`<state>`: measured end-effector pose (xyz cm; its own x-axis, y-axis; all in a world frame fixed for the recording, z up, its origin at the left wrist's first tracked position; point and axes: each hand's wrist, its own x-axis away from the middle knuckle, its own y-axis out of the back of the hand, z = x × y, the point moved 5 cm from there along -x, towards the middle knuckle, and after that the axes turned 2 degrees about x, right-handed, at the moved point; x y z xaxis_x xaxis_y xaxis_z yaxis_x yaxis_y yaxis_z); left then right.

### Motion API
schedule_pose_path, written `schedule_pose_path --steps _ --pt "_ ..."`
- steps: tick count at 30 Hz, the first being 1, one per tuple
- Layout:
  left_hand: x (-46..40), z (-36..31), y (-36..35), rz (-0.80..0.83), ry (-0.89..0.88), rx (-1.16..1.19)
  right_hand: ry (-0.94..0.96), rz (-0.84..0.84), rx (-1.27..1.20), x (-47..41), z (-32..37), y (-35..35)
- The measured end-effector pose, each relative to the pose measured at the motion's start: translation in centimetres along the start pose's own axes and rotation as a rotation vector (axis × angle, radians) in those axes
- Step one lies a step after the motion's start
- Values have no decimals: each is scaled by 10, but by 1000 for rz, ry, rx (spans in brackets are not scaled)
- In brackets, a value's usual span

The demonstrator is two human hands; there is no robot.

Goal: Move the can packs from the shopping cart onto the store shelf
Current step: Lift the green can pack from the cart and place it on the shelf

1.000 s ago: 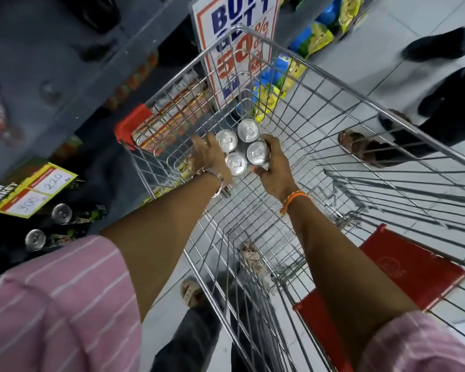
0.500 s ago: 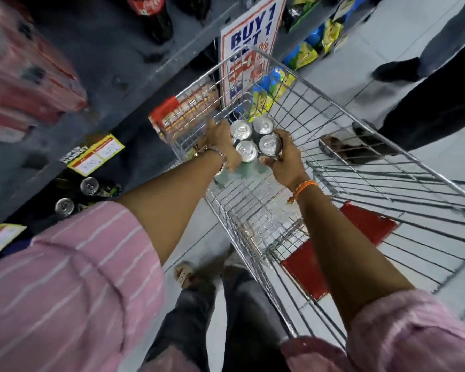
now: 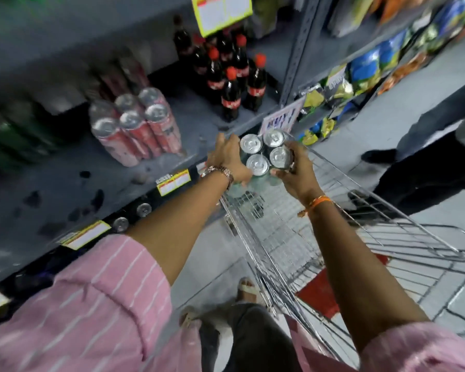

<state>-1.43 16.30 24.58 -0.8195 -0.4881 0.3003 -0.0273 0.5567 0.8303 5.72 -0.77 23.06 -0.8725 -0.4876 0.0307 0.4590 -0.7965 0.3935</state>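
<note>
A shrink-wrapped can pack (image 3: 266, 154) with silver tops is held between both hands, above the far end of the wire shopping cart (image 3: 360, 237) and close to the shelf edge. My left hand (image 3: 227, 159) grips its left side and my right hand (image 3: 295, 171) grips its right side. The grey store shelf (image 3: 65, 189) lies to the left. On it stands another pack of red cans (image 3: 137, 124), wrapped in plastic.
Cola bottles (image 3: 231, 73) with red caps stand at the back of the shelf. Snack bags (image 3: 360, 73) fill the racks to the right. Another person's dark legs and shoe (image 3: 414, 162) are beside the cart. Yellow price tags (image 3: 173, 181) line the shelf edge.
Both hands have lifted the can pack up out of the cart basket and carried it toward the shelf. The view has swung up to show the shelf with its red cans and bottles.
</note>
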Motion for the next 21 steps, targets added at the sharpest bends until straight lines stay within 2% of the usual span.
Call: schedule_pose_path --steps 6,11,21 --pt "41 74 76 -130 50 -23 136 133 62 7 70 -66" --pt "84 158 131 -225 175 -66 226 314 112 14 122 -148" --pt "156 297 208 -371 428 4 263 559 -29 47 209 -305"
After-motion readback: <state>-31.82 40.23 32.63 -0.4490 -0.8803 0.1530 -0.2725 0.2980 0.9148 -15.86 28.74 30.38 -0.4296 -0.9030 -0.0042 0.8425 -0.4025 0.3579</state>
